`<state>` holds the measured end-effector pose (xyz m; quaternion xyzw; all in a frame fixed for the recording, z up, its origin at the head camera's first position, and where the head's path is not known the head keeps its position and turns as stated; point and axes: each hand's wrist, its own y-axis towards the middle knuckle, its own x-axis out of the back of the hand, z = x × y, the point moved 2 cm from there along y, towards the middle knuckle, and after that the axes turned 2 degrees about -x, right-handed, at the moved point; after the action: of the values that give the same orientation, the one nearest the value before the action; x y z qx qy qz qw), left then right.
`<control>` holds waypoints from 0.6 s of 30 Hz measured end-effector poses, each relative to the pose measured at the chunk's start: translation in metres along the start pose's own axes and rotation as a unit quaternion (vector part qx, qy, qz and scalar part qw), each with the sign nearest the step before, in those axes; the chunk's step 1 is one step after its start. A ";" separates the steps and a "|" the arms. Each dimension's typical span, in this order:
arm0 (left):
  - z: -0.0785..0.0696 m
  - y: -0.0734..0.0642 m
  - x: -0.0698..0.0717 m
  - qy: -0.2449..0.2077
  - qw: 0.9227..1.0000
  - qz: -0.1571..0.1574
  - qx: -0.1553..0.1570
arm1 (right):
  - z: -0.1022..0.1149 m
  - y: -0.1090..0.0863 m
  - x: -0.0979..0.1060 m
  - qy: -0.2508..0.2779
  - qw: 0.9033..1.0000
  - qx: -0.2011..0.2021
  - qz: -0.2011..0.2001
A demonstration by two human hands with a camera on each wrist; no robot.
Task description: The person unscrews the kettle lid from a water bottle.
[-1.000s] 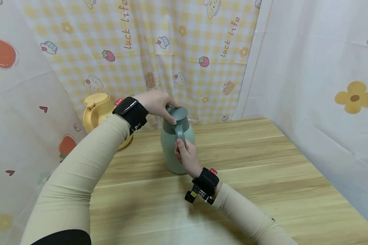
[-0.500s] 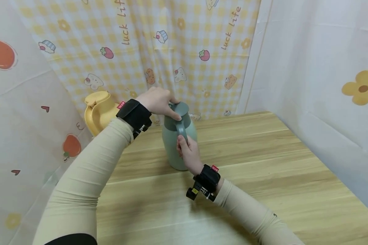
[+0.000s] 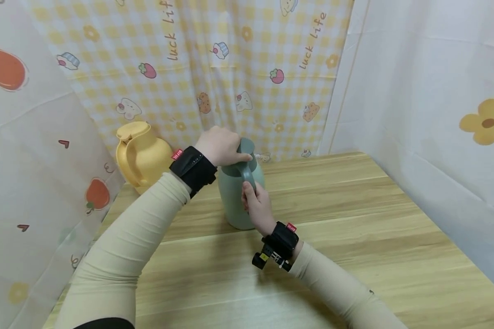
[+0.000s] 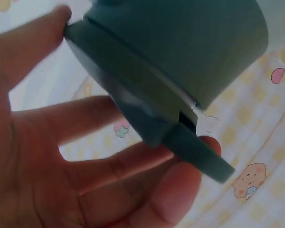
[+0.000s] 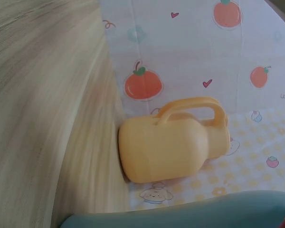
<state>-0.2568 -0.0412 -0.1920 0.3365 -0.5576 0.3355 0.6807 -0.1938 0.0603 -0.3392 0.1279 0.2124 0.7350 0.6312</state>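
Observation:
A pale green thermos jug with a darker green collar stands upright on the wooden table. My left hand reaches over its top and grips the round lid. In the left wrist view, the thumb and fingers span the lid, with fingertips by its projecting tab. A thin slit shows between lid and collar. My right hand holds the jug's handle, thumb uppermost. Only the jug's side edges into the right wrist view.
A yellow jug with a looped handle stands at the back left, partly behind my left forearm. Patterned curtains hang close along the back, left and right sides of the table.
My left hand and wrist have turned over the lid, moving slightly right and down. More of the yellow jug shows past the arm. The right hand keeps its hold on the handle.

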 end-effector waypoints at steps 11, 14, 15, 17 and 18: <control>-0.010 -0.005 -0.006 0.022 0.999 -0.040 0.007 | -0.003 0.000 -0.003 -0.007 1.000 0.010 -0.013; -0.005 -0.002 -0.008 0.019 0.998 -0.050 -0.014 | -0.015 0.004 -0.006 -0.009 1.000 0.020 -0.018; -0.003 -0.001 -0.009 0.016 0.998 -0.050 -0.018 | -0.020 0.005 -0.007 -0.010 0.999 0.023 -0.020; 0.002 -0.001 -0.010 0.008 0.999 -0.045 -0.024 | -0.027 0.007 -0.010 -0.012 0.999 0.028 -0.020; 0.005 -0.001 -0.010 0.002 0.999 -0.037 -0.026 | -0.029 0.008 -0.011 -0.013 0.999 0.030 -0.017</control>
<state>-0.2599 -0.0468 -0.2015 0.3380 -0.5519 0.2961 0.7025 -0.2118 0.0448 -0.3603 0.1523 0.2283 0.7159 0.6420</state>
